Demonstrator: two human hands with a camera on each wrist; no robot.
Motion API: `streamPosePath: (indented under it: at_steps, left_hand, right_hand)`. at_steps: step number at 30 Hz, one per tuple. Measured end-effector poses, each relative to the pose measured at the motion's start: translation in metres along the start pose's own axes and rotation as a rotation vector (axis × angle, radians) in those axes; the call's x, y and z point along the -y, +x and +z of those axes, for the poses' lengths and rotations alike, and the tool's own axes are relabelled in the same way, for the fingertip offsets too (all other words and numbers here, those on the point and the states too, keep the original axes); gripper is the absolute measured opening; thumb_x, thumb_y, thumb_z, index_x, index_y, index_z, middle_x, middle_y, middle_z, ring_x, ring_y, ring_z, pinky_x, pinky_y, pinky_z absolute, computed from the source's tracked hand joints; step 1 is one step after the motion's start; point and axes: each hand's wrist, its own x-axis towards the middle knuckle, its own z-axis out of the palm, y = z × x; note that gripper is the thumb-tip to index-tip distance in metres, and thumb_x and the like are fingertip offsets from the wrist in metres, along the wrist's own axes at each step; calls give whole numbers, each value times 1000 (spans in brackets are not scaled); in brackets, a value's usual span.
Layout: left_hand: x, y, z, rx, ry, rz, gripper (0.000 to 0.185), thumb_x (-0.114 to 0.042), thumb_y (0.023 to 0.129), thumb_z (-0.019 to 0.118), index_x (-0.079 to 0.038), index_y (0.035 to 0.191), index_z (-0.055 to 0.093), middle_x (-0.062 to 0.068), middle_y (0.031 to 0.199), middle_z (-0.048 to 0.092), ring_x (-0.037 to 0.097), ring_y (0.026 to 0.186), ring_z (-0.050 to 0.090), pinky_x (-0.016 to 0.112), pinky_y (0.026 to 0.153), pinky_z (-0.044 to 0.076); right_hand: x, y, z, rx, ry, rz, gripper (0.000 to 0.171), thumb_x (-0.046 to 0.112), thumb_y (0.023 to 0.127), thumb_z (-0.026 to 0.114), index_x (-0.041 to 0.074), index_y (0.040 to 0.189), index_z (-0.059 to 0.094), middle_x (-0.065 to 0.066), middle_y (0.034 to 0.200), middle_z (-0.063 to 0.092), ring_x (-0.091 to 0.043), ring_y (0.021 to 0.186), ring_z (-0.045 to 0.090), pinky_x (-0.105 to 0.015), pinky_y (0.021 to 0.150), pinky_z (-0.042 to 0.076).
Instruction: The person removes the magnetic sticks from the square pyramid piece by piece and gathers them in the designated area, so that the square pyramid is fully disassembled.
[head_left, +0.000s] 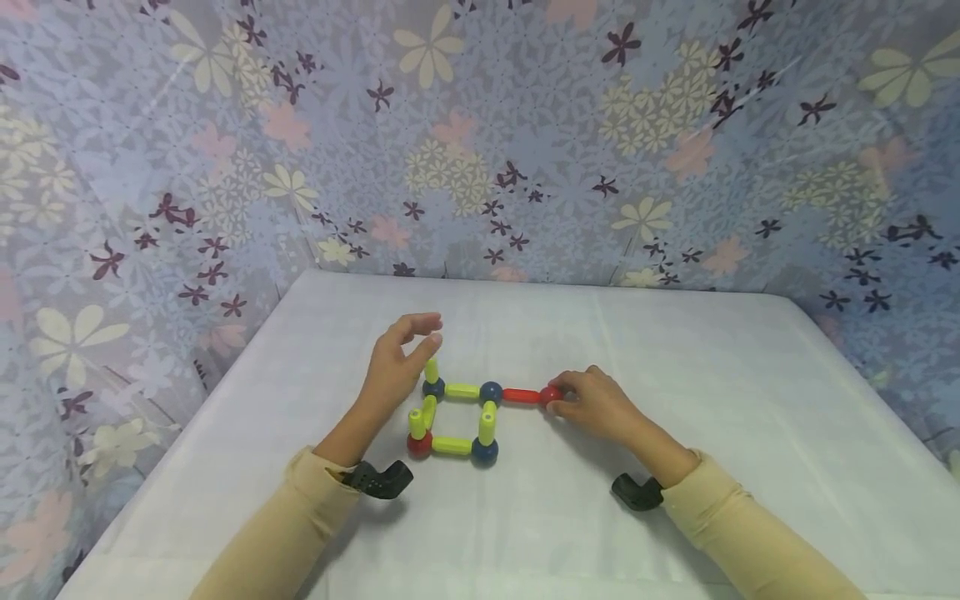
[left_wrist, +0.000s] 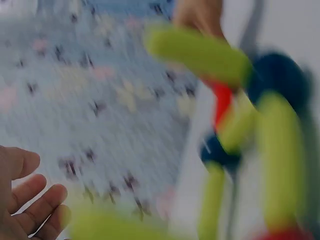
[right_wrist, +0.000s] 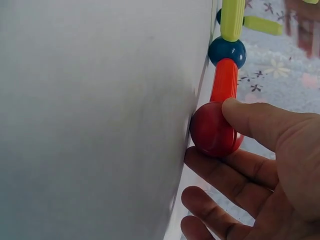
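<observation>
A square of yellow-green rods and balls lies on the table, with a blue ball point(head_left: 491, 393) at its back right corner. From that ball a red rod point(head_left: 521, 396) runs right to a red ball point(head_left: 550, 397). My right hand point(head_left: 600, 406) pinches this red ball between thumb and fingers, clearly seen in the right wrist view. My left hand point(head_left: 393, 358) is raised over the square's left side, fingers loosely curved and holding nothing. Close by it, a yellow-green rod point(head_left: 431, 370) stands up from the back left blue ball point(head_left: 433, 388).
Along the front of the square, a red ball point(head_left: 419, 443) and a blue ball point(head_left: 484, 451) each carry an upright yellow-green rod. White cloth covers the table point(head_left: 675, 350). A flowered curtain point(head_left: 480, 133) hangs behind it and at the sides.
</observation>
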Motion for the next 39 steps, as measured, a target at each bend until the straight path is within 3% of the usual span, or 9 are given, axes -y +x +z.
streamPosePath:
  at_steps: [4,8,13,17,20,24,28,39]
  left_hand:
    - [-25,7,27,45,-39,87,31,-20,93,56,-13,123,57,4,121,64,19,115,54,41,107,35]
    - [-33,10,54,97,-60,81,30,-18,92,57,-13,122,58,3,119,65,19,115,54,41,106,37]
    - [-22,9,78,178,-3,-64,31,-22,92,58,-17,123,59,1,120,64,20,119,52,44,102,40]
    - [-8,8,88,281,113,-215,31,-26,90,61,-21,120,62,0,122,64,24,118,53,45,97,43]
    - [1,9,93,359,215,-273,29,-26,87,65,-22,116,65,-2,118,66,25,114,55,46,97,39]
    - [8,11,98,429,351,-264,27,-27,84,69,-22,111,69,-4,112,70,22,112,57,48,102,32]
    - [10,12,100,453,442,-218,26,-27,82,71,-22,108,70,-3,110,71,21,113,58,46,103,30]
    - [7,11,99,442,477,-149,21,-26,83,71,-20,103,72,-1,104,73,21,109,60,45,98,31]
  right_hand:
    - [-1,1,2,5,8,-12,34,27,81,72,10,111,67,-1,99,69,-18,89,50,-28,69,37]
    - [-2,1,4,12,16,-26,34,27,81,73,11,110,68,-1,101,70,-18,90,50,-28,70,37]
    - [-3,1,5,0,12,-46,32,26,81,73,12,109,68,-1,101,72,-18,90,50,-29,71,38]
    - [-3,0,4,-6,12,-67,32,26,81,73,11,108,68,-1,100,72,-19,89,50,-28,70,37]
    - [-3,0,4,-15,2,-83,32,26,80,73,11,107,68,-1,99,73,-18,87,50,-28,69,37]
    - [-4,-1,3,-26,-9,-85,32,28,79,74,11,106,69,0,98,73,-18,86,51,-28,69,37]
    - [-4,-2,2,-24,3,-72,32,28,80,74,11,106,69,0,98,73,-18,87,51,-29,69,37]
    - [-4,-2,0,-42,-10,-74,31,28,80,73,12,106,69,0,98,72,-18,87,52,-27,68,37]
